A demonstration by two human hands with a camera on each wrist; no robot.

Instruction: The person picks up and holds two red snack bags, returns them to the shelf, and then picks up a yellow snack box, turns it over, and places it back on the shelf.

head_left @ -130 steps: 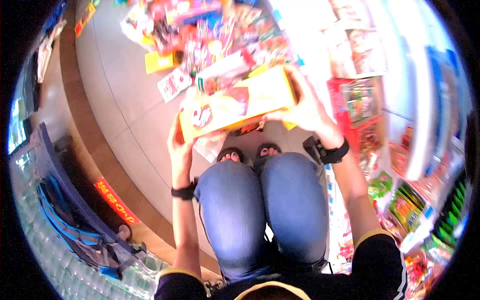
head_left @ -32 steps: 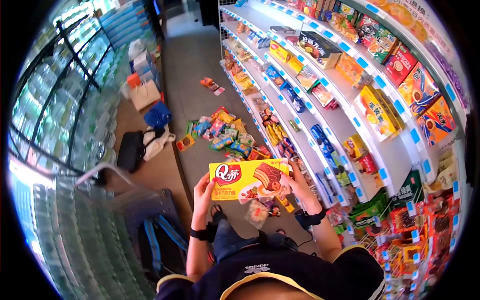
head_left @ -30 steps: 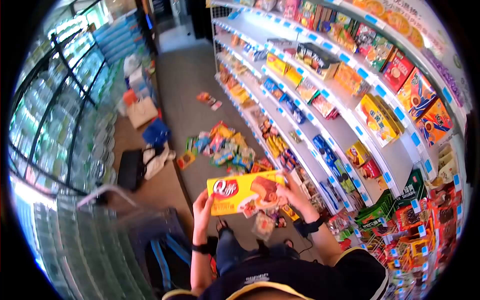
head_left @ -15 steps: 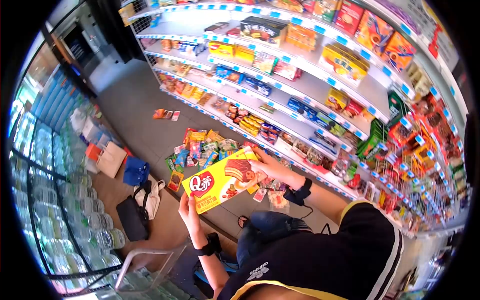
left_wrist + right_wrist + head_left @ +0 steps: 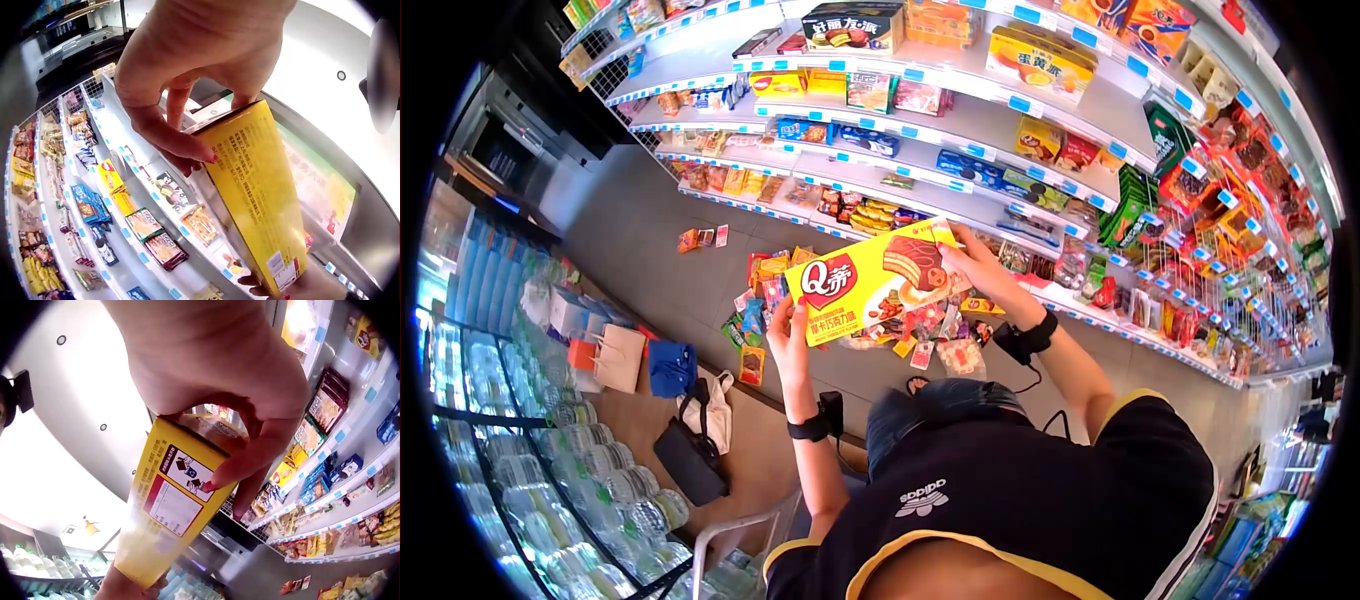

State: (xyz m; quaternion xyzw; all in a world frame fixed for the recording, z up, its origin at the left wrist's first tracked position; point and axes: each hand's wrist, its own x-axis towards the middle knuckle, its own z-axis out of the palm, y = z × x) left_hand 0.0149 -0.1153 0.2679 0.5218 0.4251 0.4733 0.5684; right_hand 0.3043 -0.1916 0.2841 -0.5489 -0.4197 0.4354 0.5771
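Observation:
A yellow snack cake box with a red label and a picture of chocolate-coated cake is held up in front of the body. My left hand grips its left end, thumb on the front face. The right hand holds the other end near its upper corner. In the left wrist view, the left fingers hold one end of the box, whose printed yellow side faces that camera. The right wrist view shows the right thumb and fingers around the box's end, by a small printed diagram.
White shelves of packaged snacks curve along the far side and right. Loose snack packets lie heaped on the floor beneath the box. Bags and water bottles are at the left, near a metal rail.
The view has swung right toward the shelves, from a crouch over the floor to a higher stance. Both hands keep hold of the yellow box, which now tilts up to the right.

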